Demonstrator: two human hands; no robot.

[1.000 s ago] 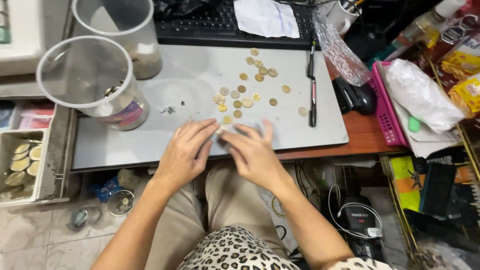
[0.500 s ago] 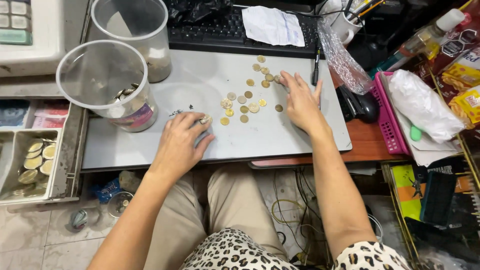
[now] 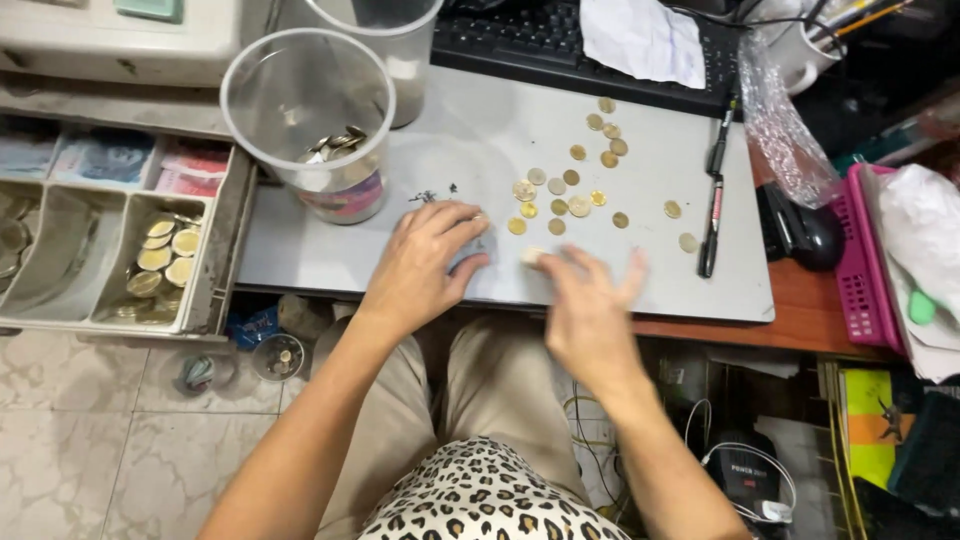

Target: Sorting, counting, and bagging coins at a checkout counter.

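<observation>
Several gold and silver coins lie loose on a grey mat on the desk. My left hand rests palm down on the mat just left of the coins. Its fingers are curled, and whatever is under them is hidden. My right hand is blurred near the mat's front edge, fingers spread, with its fingertips at a single pale coin. A clear plastic cup with coins in its bottom stands left of my left hand.
A second clear cup stands behind the first. An open cash drawer with coins and notes is at the left. A black keyboard with a paper on it lies behind. Two pens, a mouse and a pink basket are at the right.
My right hand has pulled back from the far coins to the mat's front edge beside my left hand. My left hand has hardly moved.
</observation>
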